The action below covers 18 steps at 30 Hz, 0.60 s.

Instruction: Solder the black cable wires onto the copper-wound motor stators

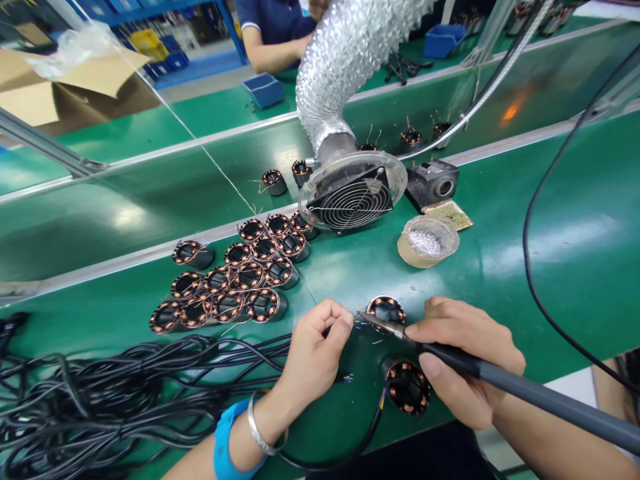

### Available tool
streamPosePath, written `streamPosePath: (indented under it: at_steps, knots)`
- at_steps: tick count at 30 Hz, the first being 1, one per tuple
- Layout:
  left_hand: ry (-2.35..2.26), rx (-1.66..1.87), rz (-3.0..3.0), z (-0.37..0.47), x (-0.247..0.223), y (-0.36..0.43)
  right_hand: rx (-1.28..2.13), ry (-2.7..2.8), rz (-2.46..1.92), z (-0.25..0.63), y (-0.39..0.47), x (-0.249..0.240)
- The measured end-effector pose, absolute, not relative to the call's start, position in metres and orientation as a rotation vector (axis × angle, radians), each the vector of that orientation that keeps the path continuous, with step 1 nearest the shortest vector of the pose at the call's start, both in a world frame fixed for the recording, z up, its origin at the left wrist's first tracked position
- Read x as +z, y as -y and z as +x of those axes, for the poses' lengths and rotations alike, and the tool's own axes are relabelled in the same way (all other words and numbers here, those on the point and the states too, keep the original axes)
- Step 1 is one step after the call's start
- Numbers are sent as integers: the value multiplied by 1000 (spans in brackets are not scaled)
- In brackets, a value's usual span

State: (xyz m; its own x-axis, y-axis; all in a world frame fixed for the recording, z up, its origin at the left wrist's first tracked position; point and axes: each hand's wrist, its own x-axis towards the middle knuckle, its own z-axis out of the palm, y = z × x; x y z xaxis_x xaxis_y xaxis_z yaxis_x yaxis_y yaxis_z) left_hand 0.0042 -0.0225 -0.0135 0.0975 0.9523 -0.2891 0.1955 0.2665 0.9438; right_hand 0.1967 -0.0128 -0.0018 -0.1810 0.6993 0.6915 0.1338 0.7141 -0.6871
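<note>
My right hand [465,353] is closed around a soldering iron [450,359]. The iron's tip points left, right by my left fingertips. My left hand [320,347] is pinched shut on a thin strand that looks like solder wire [307,291], which comes down from the upper left. Whether a cable end is also in that pinch is hidden. A motor stator [386,308] with copper windings stands just behind the iron's tip. Nearer me, another stator [407,387] lies tilted, with coloured leads and a black cable [373,427] at its side.
Several stators [249,275] stand grouped at left behind a heap of black cables [125,387]. A fume extractor fan [353,200] on a silver duct [345,60] hangs over the middle. A solder-filled cup [427,243] and iron holder [435,183] are behind. A person's arm [275,53] shows across.
</note>
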Motion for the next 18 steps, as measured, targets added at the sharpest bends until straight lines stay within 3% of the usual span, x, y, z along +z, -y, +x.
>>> streamPosePath:
  at_steps: [18]
  knots:
    - [-1376, 801, 1141, 4, -16, 22, 573, 1668, -653, 200, 13, -2]
